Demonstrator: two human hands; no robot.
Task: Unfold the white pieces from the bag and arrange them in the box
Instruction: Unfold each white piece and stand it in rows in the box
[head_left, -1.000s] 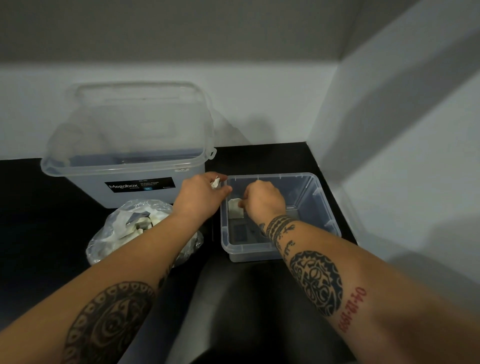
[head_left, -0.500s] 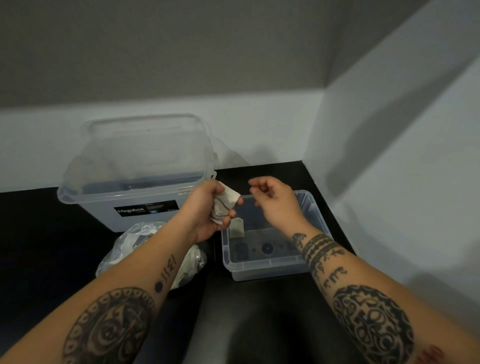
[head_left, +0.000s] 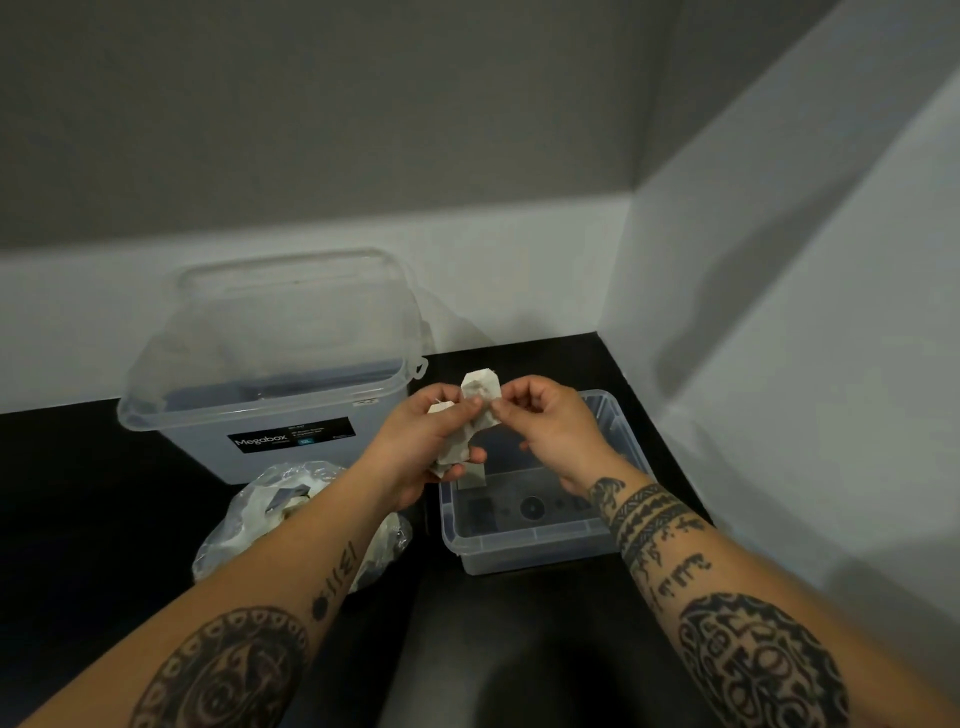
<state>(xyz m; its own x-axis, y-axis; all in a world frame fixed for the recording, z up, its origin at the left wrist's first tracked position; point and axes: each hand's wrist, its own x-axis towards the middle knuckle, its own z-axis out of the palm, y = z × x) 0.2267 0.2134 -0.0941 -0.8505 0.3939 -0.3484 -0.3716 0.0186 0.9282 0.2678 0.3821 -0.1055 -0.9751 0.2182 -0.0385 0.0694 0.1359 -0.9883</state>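
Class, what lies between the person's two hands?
A white piece, gripped by the left hand and pinched by the right hand, as the head view shows.

The scene is dim and flat, with a cool grey cast. The large clear plastic tub with a lid (head_left: 270, 364) throws a soft shadow to its right on the pale rear wall (head_left: 519, 270), so light arrives from the left and front. Broad, soft-edged diagonal shadows cross the white right wall (head_left: 831, 364). The glossy black countertop (head_left: 78, 493) swallows detail, apart from a dull grey reflection between the forearms. A faint sheen sits on the crumpled clear plastic bag (head_left: 249, 519). The creased white piece (head_left: 480, 389) looks slightly soft. Wide-angle distortion bends the wall lines and stretches the forearms toward the lower corners. The tub label's small print is unreadable.
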